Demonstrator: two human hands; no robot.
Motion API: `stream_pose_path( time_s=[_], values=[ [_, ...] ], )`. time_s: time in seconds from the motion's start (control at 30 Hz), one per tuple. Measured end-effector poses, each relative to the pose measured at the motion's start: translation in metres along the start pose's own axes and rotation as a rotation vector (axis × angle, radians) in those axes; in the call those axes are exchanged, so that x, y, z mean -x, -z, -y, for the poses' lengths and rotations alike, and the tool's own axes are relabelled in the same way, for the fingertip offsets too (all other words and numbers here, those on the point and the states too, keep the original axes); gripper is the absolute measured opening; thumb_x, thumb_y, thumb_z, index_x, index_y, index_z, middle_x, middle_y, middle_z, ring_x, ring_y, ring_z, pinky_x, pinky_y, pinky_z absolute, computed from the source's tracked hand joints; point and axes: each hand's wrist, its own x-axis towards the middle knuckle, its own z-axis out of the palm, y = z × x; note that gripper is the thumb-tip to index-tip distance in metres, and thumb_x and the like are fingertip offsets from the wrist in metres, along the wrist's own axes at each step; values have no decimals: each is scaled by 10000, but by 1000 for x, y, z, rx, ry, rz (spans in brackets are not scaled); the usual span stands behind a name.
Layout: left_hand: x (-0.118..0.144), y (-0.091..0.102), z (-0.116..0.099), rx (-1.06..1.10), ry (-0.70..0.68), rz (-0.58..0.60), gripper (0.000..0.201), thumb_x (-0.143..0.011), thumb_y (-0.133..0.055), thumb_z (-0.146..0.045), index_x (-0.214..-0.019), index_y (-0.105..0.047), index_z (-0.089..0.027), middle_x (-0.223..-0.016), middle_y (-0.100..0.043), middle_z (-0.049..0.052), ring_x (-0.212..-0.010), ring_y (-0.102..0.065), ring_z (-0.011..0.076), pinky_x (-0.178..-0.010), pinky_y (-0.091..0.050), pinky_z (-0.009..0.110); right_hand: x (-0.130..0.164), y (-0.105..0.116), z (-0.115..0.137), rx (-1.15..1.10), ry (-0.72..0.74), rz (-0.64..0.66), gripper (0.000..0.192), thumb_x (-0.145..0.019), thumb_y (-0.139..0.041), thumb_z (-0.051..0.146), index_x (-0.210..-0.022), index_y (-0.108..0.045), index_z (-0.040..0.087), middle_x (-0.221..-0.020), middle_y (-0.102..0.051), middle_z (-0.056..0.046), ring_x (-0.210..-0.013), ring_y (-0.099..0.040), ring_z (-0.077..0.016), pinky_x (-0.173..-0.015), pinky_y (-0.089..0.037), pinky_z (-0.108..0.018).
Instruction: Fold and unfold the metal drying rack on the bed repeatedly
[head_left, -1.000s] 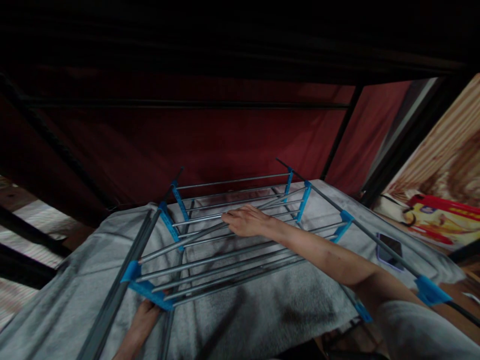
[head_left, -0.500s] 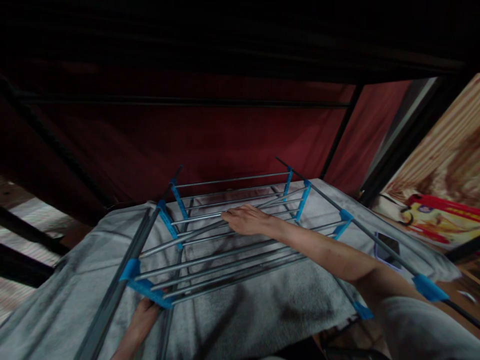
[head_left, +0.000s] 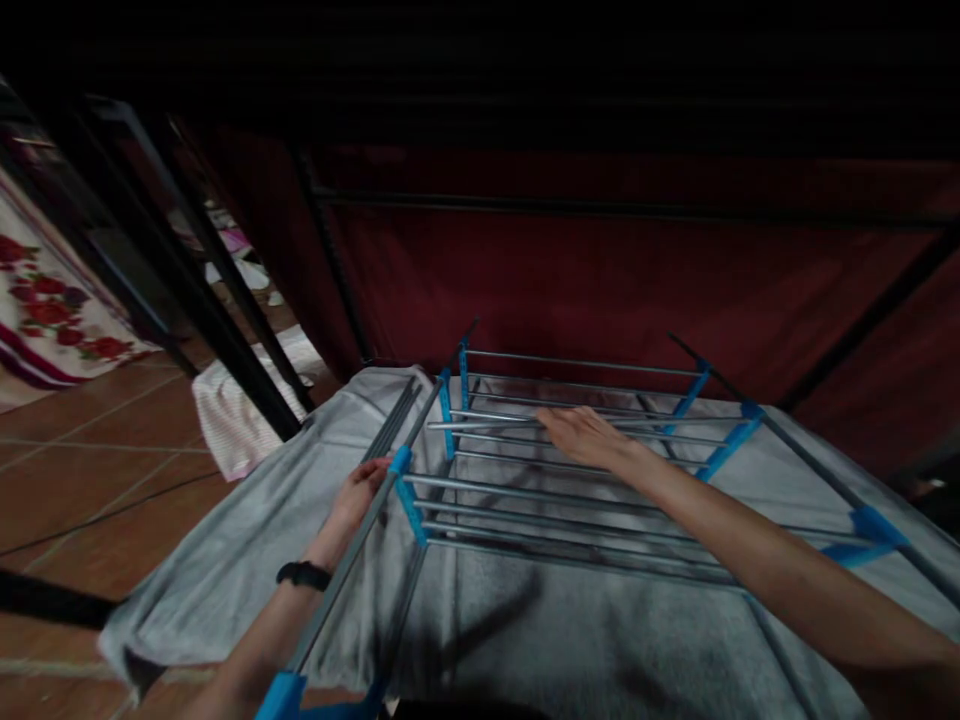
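Note:
A folding drying rack (head_left: 570, 500) of grey metal rods and blue plastic joints lies over a grey towel (head_left: 525, 630). My left hand (head_left: 360, 493), with a black band on its wrist, grips the rack's left side rail (head_left: 337, 580) just beside a blue joint (head_left: 400, 462). My right hand (head_left: 583, 436) reaches across the rods from the right. Its fingers are curled over a grey rod (head_left: 487, 423) near the rack's far end.
A dark red fabric wall (head_left: 600, 270) with black frame bars stands right behind the rack. At left there is a brown tile floor (head_left: 90, 480), a pale cloth (head_left: 232, 420) lying on it, and a floral fabric (head_left: 45, 310). Black posts (head_left: 187, 290) rise at left.
The view has swung to the left, bringing in the floor. My left hand has moved from the rack's near blue corner up onto the side rail. My right hand stays on the rod.

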Motion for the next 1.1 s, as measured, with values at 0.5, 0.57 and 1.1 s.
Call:
stream_pose_path(
  time_s=[0.5, 0.57, 1.1],
  values=[
    [-50, -57, -119, 89, -130, 145, 242, -706, -758, -286, -887, -666, -154, -845, -671, 34, -759, -613, 133, -666, -484, 218, -51, -17, -27, 56, -176, 97, 354, -995, -303, 270, -1264, -517, 182, -1142, -668, -136, -996, -648, -255, -778, -424, -318],
    [-57, -67, -121, 33, -119, 158, 242, -716, -745, -273, -919, -676, -161, -865, -687, 35, -772, -615, 137, -665, -474, 214, -54, -18, -29, 50, -181, 93, 385, -995, -289, 269, -1303, -505, 185, -1174, -661, -134, -1016, -644, -252, -798, -434, -321],
    [-88, -98, -125, -145, -132, 256, 517, -668, -790, -298, -1145, -681, -129, -1153, -704, 119, -1032, -639, 255, -860, -502, 297, -58, -26, -32, 62, -183, 102, 349, -993, -294, 250, -1233, -539, 185, -1126, -675, -134, -987, -654, -256, -778, -427, -321]
  ],
)
